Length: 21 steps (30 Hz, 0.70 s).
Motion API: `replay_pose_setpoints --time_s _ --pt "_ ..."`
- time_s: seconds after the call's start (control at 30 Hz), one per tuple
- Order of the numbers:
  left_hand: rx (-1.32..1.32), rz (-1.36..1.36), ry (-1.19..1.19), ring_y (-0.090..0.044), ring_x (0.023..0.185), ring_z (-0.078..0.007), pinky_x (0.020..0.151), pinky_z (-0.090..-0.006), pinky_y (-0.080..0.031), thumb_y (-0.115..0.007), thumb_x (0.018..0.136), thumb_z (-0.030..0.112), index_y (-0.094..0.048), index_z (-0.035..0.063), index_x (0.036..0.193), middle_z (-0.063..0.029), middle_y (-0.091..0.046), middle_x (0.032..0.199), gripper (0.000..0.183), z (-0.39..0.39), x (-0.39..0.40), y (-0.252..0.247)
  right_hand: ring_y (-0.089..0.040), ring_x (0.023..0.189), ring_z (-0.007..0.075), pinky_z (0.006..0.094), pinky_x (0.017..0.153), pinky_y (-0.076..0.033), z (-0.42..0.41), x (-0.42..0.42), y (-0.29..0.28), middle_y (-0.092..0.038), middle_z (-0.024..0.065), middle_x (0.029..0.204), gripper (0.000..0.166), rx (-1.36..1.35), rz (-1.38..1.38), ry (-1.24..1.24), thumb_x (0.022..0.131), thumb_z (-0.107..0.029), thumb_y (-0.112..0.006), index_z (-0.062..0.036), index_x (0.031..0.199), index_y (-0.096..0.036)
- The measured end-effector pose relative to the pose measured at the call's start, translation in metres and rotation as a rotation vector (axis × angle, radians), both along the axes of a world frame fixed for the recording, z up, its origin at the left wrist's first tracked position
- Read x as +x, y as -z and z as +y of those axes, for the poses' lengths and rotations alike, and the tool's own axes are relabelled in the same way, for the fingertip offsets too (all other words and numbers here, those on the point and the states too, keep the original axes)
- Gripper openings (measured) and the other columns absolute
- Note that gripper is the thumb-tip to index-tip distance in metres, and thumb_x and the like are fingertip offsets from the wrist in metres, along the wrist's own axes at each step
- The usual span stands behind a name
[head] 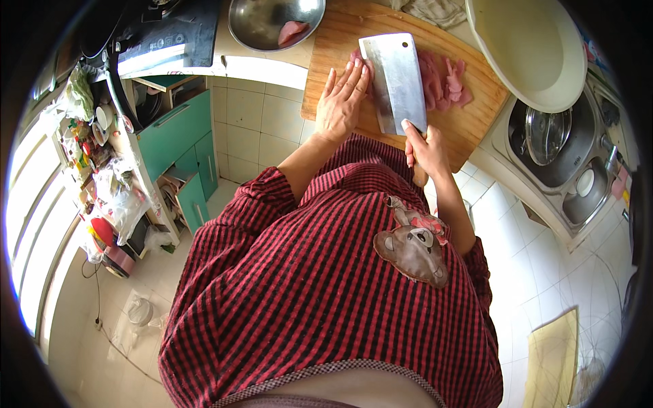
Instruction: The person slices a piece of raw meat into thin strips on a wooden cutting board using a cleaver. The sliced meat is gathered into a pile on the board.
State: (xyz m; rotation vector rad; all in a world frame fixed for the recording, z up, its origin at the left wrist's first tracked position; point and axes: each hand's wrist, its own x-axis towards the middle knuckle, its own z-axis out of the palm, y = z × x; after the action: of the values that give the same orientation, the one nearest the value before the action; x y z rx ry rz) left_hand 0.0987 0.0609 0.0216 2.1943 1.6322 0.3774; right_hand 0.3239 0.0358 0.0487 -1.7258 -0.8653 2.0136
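Observation:
My right hand (428, 149) grips the handle of a metal cleaver (394, 81), its thumb against the blade's lower corner. The broad blade lies over a wooden cutting board (331, 61), its left edge beside a piece of raw meat (369, 76). My left hand (343, 102) rests on that meat with its fingers extended and close together, partly covering it. Thin slices of raw meat (444, 84) lie in a pile to the right of the blade, which hides part of the board between the piece and the pile.
A metal bowl (255, 23) with a meat chunk (293, 32) stands at the board's upper left. A large pale basin (530, 51) overhangs the sink (586, 132) at right. A crumpled cloth (433, 11) lies behind the board; a cooktop (168, 41) is at left.

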Motion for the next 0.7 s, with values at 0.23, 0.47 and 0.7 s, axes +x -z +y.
replay_pose_setpoints --time_s 0.23,0.47,0.7 --pt "0.001 -0.002 0.008 -0.031 0.146 -0.0242 0.120 -0.0479 -0.019 -0.047 0.090 0.011 -0.039 0.0099 0.149 -0.0092 -0.036 0.156 0.060 -0.001 -0.002 0.004 -0.050 0.037 0.0115 0.0276 0.035 -0.040 0.012 -0.005 0.000 -0.053 0.0031 0.052 0.043 0.034 0.036 -0.016 0.097 -0.033 -0.061 -0.0033 0.066 -0.053" --pt "0.015 -0.022 0.005 -0.033 0.145 -0.0267 0.119 -0.0485 -0.020 -0.047 0.091 0.010 -0.039 0.0080 0.149 -0.0116 -0.035 0.156 0.058 -0.001 0.000 0.005 -0.049 0.036 0.0107 0.0264 0.033 -0.040 0.030 -0.019 0.002 -0.052 0.0017 0.053 0.034 0.085 0.056 0.041 0.097 -0.030 -0.061 -0.0035 0.076 -0.054" --pt "0.019 -0.053 -0.032 -0.033 0.144 -0.0291 0.119 -0.0480 -0.020 -0.045 0.092 0.010 -0.033 0.0068 0.151 -0.0165 -0.033 0.156 0.060 -0.004 0.001 0.007 -0.051 0.037 0.0113 0.0272 0.034 -0.041 0.006 -0.007 0.001 -0.053 0.0032 0.052 0.041 0.070 -0.004 0.012 0.097 -0.031 -0.060 -0.0034 0.068 -0.053"
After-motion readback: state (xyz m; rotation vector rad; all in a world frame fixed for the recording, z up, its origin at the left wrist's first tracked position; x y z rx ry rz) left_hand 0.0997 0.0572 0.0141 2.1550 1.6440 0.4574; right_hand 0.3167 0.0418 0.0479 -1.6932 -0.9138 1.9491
